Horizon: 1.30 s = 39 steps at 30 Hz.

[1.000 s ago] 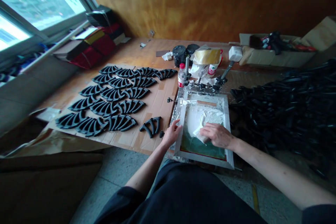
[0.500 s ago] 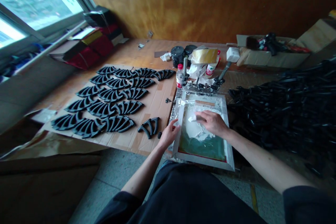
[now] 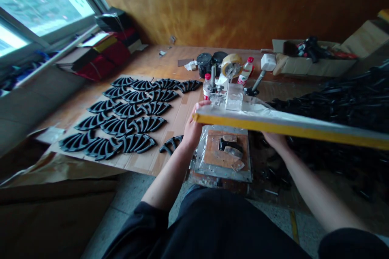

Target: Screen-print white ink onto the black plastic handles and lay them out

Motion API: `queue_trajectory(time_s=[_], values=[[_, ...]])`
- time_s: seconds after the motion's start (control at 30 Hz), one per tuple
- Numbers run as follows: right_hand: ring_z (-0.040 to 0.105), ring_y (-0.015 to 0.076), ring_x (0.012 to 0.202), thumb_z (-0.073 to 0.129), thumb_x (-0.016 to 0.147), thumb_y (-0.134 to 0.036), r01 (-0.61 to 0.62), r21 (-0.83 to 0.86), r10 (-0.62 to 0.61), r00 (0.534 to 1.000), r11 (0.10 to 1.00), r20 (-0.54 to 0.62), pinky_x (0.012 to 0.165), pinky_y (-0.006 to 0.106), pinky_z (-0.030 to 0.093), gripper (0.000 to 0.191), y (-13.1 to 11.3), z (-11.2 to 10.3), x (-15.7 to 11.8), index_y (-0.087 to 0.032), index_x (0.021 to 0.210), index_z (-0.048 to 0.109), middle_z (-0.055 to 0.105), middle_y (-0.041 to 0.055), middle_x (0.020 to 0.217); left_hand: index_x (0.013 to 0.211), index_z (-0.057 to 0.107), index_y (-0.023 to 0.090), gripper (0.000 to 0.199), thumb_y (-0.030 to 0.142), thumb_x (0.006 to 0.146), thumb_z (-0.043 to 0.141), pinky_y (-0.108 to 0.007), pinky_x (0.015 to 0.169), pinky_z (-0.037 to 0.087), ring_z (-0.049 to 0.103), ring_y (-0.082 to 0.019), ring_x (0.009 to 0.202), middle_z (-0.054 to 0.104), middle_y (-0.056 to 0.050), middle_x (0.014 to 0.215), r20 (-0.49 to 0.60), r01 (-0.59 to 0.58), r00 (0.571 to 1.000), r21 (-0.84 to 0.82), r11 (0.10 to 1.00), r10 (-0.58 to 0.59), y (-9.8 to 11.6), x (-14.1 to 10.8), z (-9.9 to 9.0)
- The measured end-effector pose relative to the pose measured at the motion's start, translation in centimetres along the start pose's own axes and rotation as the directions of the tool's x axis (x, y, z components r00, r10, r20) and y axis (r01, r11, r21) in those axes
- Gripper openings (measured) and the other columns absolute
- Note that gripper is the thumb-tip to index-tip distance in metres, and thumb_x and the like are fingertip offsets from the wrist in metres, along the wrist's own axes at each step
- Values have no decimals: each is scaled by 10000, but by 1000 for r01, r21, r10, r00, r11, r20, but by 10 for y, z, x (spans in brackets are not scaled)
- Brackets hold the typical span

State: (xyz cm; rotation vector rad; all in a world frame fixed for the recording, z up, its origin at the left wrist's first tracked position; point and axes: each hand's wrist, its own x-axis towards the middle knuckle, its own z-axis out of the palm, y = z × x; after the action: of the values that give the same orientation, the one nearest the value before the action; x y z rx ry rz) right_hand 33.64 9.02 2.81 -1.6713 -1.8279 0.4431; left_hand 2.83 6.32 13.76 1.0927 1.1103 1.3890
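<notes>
The screen-printing frame (image 3: 285,126) is tilted up, its yellow-taped edge facing me. My left hand (image 3: 194,127) is closed on its left corner. Behind and below the edge, on the right, is my right hand (image 3: 275,139); the frame hides its fingers, so I cannot tell what they hold. Under the raised frame, a small black curved plastic part (image 3: 231,145) lies on a wooden jig (image 3: 212,151) fixed to a metal base plate (image 3: 223,174). A white block (image 3: 234,96) stands just behind the frame edge.
Rows of black curved parts (image 3: 138,121) cover the cardboard (image 3: 179,119) on the left. A dark heap of parts (image 3: 349,97) lies right. Behind the press stand bottles (image 3: 246,71), black tubs (image 3: 204,64) and a tape roll (image 3: 231,64); an open carton (image 3: 328,64) is back right.
The printing frame has swung up from lying flat, uncovering the jig and black part. My left hand has moved up onto its corner; my right hand has gone from above the screen to behind it.
</notes>
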Motion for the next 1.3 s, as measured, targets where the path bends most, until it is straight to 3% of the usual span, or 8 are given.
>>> queue_trajectory(time_s=[0.2, 0.33, 0.43, 0.63, 0.8, 1.03, 1.13, 1.3], values=[[597, 257, 929, 612, 861, -274, 240, -297, -149, 943, 924, 298, 821, 363, 476, 117, -52, 73, -58, -157, 853, 607, 660, 131, 926, 1164, 550, 150, 577, 633, 878, 418, -257, 618, 515, 650, -168, 785, 684, -110, 968, -18, 232, 972, -108, 967, -235, -43, -22, 13], [585, 236, 882, 534, 912, -239, 176, -207, -113, 952, 962, 284, 764, 327, 462, 71, -87, 77, -75, -181, 874, 547, 646, 101, 851, 1147, 569, 144, 630, 678, 830, 464, -292, 601, 532, 676, -223, 833, 690, -155, 1040, 218, 708, 694, -34, 706, -686, -94, -82, 23], [576, 193, 909, 492, 938, -227, 368, 36, -360, 877, 929, 319, 810, 307, 458, 98, -99, 71, -84, -197, 870, 556, 646, 67, 921, 1053, 579, 147, 521, 616, 838, 504, -288, 642, 542, 682, -202, 834, 687, -127, 1032, 118, 711, 703, -150, 687, -702, -111, -105, 14], [561, 204, 1064, 405, 809, 37, 188, -251, -141, 971, 950, 192, 913, 346, 458, 367, 13, 30, -52, -187, 974, 644, 655, 88, 1086, 919, 571, 142, 407, 534, 866, 475, -254, 572, 524, 664, -146, 638, 706, -98, 918, -409, 631, 713, 20, 775, -570, -123, -93, -108], [477, 264, 1245, 457, 758, -3, 91, -452, 18, 973, 887, 232, 977, 452, 431, 312, 111, 16, -39, -183, 919, 654, 590, 131, 1287, 791, 566, 161, 431, 533, 883, 368, -330, 567, 519, 681, -259, 669, 653, -100, 613, -642, 808, 586, 417, 416, -494, -145, -86, -196], [621, 261, 943, 510, 879, -361, -36, -48, 39, 997, 998, 68, 830, 428, 486, 253, 60, 30, -47, -198, 1069, 543, 663, 111, 1006, 594, 586, 169, 584, 637, 849, 346, -355, 508, 478, 631, -284, 531, 617, -129, 500, -560, 775, 563, 613, 154, -608, -148, -69, -219], [628, 199, 868, 543, 884, -385, 60, 149, -94, 969, 987, 230, 777, 336, 490, 218, 4, 46, -53, -217, 1021, 519, 649, 45, 954, 647, 607, 157, 594, 650, 852, 346, -287, 474, 435, 577, -214, 459, 596, -80, 469, -441, 666, 679, 707, 239, -587, -123, -49, -198], [603, 188, 874, 525, 922, -309, 308, -78, -258, 888, 948, 381, 762, 293, 463, 118, -62, 80, -53, -200, 886, 553, 634, 60, 949, 1000, 623, 149, 554, 636, 865, 397, -200, 444, 378, 501, -108, 429, 589, -4, 555, -98, 223, 975, 460, 860, -201, -50, 3, -96]])
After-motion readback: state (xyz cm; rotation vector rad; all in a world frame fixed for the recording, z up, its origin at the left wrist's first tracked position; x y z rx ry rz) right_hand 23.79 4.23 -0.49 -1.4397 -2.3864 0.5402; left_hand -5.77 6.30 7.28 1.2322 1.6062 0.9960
